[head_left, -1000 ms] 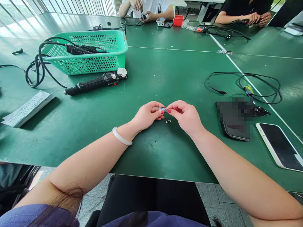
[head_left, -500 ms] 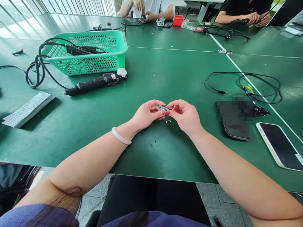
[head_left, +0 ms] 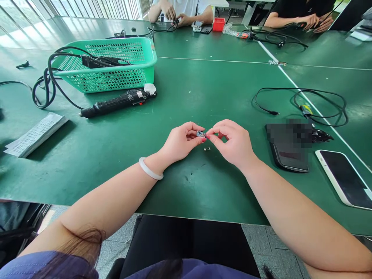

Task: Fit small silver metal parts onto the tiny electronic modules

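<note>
My left hand (head_left: 181, 142) is closed, with thumb and fingers pinching a small circuit board (head_left: 200, 134) just above the table. My right hand (head_left: 231, 141) pinches at the board's right end; whether a separate small part sits between those fingertips is too small to tell. Much of the board is covered by fingers. Directly below the fingertips, a tiny rectangular metal piece (head_left: 207, 149) lies flat on the green table (head_left: 174, 186).
On the left are a green basket (head_left: 110, 79) with cables, a black electric screwdriver (head_left: 119, 102) and a stack of paper slips (head_left: 36, 135). To the right lie a coiled cable (head_left: 319, 91), a black flat device (head_left: 290, 159) and a white phone (head_left: 345, 178). Two people sit opposite.
My right hand has shifted slightly right and its fingers have risen a little. The board has tilted and shows less of its face. My left hand has barely moved.
</note>
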Demonstrator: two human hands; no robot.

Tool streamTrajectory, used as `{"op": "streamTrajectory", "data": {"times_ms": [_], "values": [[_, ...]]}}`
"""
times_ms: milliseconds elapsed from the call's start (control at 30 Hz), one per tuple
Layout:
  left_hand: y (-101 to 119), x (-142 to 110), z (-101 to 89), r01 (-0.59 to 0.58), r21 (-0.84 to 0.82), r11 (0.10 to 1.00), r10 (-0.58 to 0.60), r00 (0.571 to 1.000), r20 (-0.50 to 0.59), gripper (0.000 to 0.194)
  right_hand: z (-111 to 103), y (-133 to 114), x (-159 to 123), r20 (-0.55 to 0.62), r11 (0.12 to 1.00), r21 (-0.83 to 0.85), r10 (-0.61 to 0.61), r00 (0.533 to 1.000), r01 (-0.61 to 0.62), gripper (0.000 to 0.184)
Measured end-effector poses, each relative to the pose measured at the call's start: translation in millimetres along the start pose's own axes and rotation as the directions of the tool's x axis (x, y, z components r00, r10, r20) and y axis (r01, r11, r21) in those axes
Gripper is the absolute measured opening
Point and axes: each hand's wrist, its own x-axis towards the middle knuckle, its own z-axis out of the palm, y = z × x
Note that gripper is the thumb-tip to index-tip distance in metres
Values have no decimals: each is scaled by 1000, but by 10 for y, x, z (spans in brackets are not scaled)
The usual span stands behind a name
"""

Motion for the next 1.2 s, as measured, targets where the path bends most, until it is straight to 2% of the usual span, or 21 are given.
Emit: {"op": "streamTrajectory", "data": {"times_ms": [267, 700, 933, 1200], "values": [[10, -26, 8, -36, 116, 993, 34, 999, 16, 19, -28, 37, 14, 64, 981, -127, -139, 988, 146, 15], [45, -33, 20, -30, 125, 992, 27, 999, 28, 16, -38, 24, 6, 94, 978, -151, -128, 987, 141, 14], [25, -30, 15, -44, 169, 985, 40, 999, 24, 17, -85, 41, 29, 131, 935, -268, -202, 971, 231, 17], [5, -34, 24, -117, 229, 967, 105, 993, 61, 14, -92, 38, 29, 216, 876, -356, -263, 940, 327, 25]]}}
